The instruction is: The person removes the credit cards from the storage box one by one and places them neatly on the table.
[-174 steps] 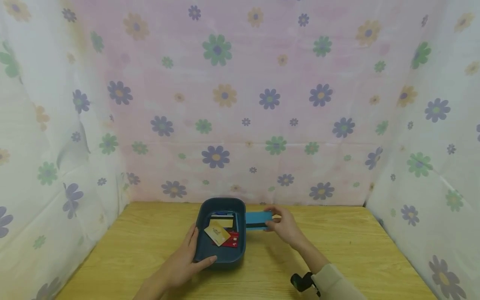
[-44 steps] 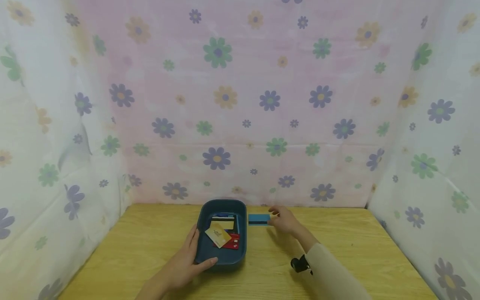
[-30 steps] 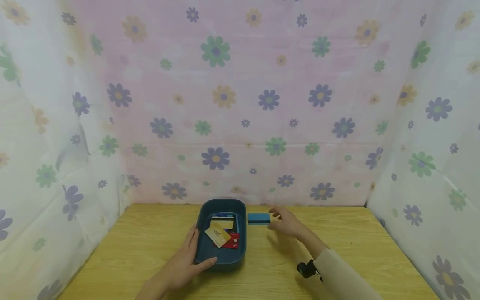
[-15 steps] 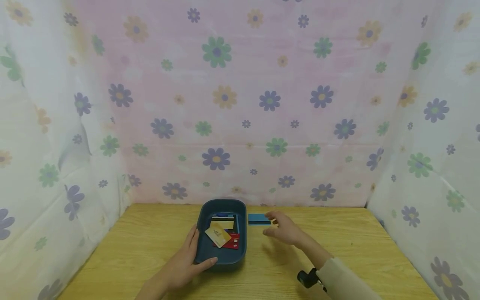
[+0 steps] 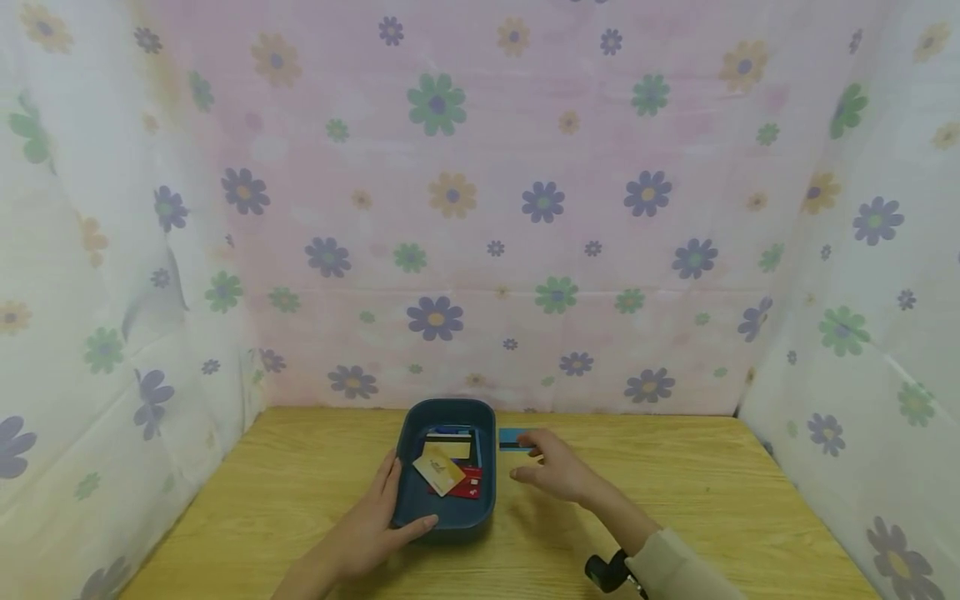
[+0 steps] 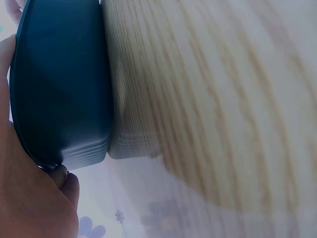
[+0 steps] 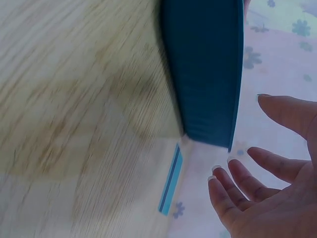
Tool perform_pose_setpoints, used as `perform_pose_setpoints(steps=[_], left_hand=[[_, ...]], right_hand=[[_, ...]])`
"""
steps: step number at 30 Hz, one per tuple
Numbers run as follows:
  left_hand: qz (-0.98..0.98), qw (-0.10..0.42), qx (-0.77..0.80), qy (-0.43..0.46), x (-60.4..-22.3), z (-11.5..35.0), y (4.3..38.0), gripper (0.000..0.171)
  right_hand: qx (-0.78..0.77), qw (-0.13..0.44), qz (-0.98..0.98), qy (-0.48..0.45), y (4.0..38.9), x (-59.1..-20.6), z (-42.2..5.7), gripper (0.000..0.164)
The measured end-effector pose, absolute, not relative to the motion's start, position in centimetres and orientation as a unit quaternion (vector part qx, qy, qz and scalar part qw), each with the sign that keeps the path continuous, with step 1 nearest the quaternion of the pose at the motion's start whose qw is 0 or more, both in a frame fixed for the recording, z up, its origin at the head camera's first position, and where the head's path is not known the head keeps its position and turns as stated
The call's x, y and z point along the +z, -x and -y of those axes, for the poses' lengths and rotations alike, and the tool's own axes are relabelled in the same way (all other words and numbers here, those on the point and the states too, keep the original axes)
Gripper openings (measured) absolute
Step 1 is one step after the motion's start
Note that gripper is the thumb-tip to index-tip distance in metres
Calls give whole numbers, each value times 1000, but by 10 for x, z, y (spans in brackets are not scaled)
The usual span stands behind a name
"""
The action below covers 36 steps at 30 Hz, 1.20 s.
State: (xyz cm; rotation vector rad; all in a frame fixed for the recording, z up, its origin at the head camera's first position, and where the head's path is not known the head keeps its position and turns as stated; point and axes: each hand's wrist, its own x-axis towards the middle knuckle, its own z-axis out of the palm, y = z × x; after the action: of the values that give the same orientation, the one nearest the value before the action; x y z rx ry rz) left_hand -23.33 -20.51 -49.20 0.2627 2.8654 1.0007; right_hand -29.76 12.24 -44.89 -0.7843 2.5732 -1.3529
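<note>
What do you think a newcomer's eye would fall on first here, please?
Most likely the dark blue box on the table, cards inside, the left hand holding its side. Next, the blue card just right of it, partly hidden by the right hand in the head view. Behind everything hangs a flowered cloth.

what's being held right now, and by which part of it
The left hand grips the dark blue, rounded rectangular plastic bin by its left side and near-left corner. The right hand holds nothing.
</note>
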Motion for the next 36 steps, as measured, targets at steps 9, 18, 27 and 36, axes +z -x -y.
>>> perform_pose_setpoints(steps=[9,18,27,36], left_hand=[[-941,46,327,-78,-494,205,234,120],[-939,52,332,-76,-493,205,234,119],[-940,52,329,-78,-492,204,234,119],[-937,53,333,-85,-492,204,234,118]], right_hand=[[-453,63,-842,287,290,-447,-107,50],[-460,73,-833,300,287,-445,-91,47],[-457,61,-831,311,285,-441,-72,38],[-469,73,-819,323,283,-445,-52,39]])
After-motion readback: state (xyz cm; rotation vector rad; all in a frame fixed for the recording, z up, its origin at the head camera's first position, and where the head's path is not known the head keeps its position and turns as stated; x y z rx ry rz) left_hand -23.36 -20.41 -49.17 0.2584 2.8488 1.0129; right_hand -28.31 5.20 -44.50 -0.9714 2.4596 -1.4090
